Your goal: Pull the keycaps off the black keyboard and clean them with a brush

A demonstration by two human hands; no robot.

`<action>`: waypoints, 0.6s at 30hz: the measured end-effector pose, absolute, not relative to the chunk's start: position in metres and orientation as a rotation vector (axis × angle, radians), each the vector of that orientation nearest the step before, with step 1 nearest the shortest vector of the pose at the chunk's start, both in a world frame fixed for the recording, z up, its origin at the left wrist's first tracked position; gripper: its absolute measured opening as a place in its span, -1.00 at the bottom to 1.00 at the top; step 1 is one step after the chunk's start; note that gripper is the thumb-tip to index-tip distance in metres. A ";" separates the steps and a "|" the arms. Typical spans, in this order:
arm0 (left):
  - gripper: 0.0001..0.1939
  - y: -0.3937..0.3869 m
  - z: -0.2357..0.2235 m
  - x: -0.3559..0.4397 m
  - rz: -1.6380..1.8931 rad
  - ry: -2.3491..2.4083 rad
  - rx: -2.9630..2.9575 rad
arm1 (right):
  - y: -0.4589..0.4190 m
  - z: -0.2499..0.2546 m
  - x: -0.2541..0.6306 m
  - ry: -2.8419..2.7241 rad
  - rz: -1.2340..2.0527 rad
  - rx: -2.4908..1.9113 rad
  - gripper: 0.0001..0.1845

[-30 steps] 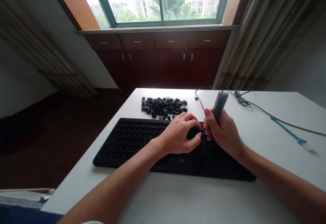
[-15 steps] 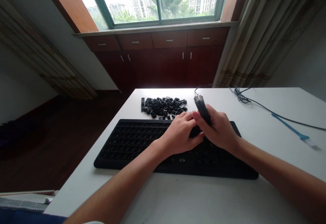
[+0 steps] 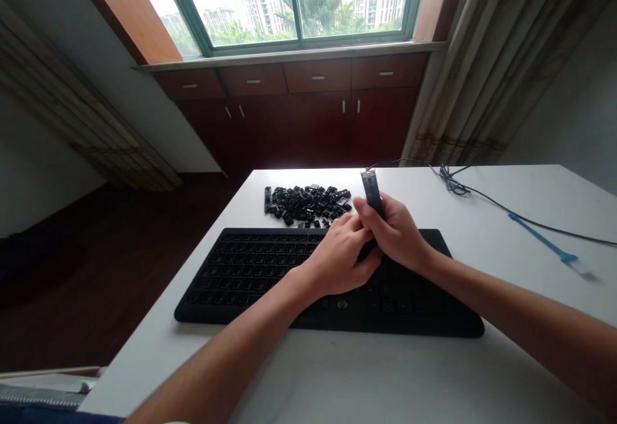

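A black keyboard (image 3: 245, 270) with its keycaps off over the left part lies across the white table. Upright in my right hand (image 3: 393, 231) is a slim dark tool (image 3: 372, 193) with a lighter, shiny top end; its lower part is hidden, so I cannot tell its kind. My left hand (image 3: 340, 254) rests over the right half of the keyboard, fingers bent and touching my right hand. Whatever its fingers hold is hidden. Loose black keycaps (image 3: 308, 203) lie heaped just behind the keyboard.
A blue brush (image 3: 542, 238) with pale bristles lies on the table (image 3: 366, 379) at the right. Behind it runs a black cable (image 3: 506, 207), tangled at one spot. Red-brown cabinets (image 3: 299, 122) stand beyond the table below a window.
The tool's top and my right hand have shifted slightly left, and the tool now stands a little more upright. My left hand stays at nearly the same place on the keyboard.
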State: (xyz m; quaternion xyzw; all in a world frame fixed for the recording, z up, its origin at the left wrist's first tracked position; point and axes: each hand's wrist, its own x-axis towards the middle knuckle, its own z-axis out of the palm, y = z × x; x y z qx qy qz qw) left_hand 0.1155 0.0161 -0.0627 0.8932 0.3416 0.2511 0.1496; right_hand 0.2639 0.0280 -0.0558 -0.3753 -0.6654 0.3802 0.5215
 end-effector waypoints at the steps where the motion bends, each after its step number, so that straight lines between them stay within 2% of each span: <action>1: -0.65 0.015 -0.063 0.115 0.721 1.000 2.570 | 0.028 -0.056 0.263 -1.587 0.909 -0.899 -0.60; 5: -0.57 0.013 -0.063 0.117 0.715 0.918 2.630 | 0.024 -0.061 0.265 -1.586 0.814 -0.919 -0.65; 11: -0.59 0.009 -0.067 0.124 0.690 0.772 2.676 | 0.017 -0.064 0.268 -1.678 0.725 -0.904 -0.71; 18: -0.59 0.008 -0.066 0.126 0.711 0.774 2.662 | 0.019 -0.063 0.260 -1.465 0.825 -0.922 -0.57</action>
